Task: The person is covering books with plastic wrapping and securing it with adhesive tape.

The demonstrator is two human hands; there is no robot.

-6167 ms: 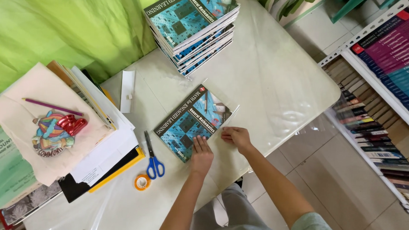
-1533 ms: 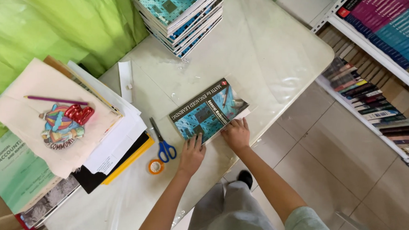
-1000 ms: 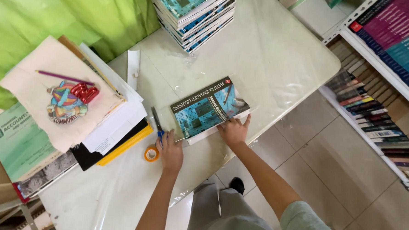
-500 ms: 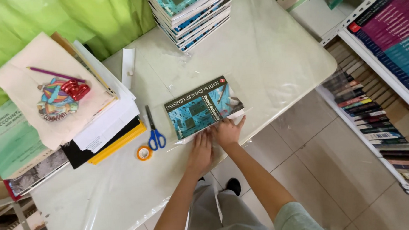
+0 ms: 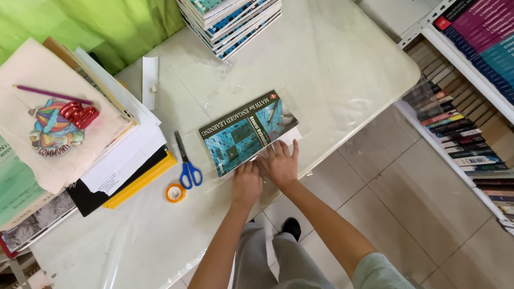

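A teal and dark green book (image 5: 245,132) lies on a clear plastic sheet on the white table (image 5: 341,67), near its front edge. My left hand (image 5: 246,181) rests flat against the book's near edge, fingers together. Beside it, my right hand (image 5: 280,162) presses flat with fingers spread on the plastic and the book's lower right edge. Neither hand grips anything. Blue-handled scissors (image 5: 186,161) and an orange tape roll (image 5: 175,192) lie just left of the book.
A tall stack of similar books (image 5: 231,10) stands at the table's back. Papers, folders, a purple pencil (image 5: 51,94) and a red stapler (image 5: 79,115) are piled at the left. Green cloth hangs behind. Full bookshelves (image 5: 485,85) line the right; tiled floor lies below.
My left hand went out to the scissors and tape roll, then came back to the book's near edge. Both hands now lie side by side on it.
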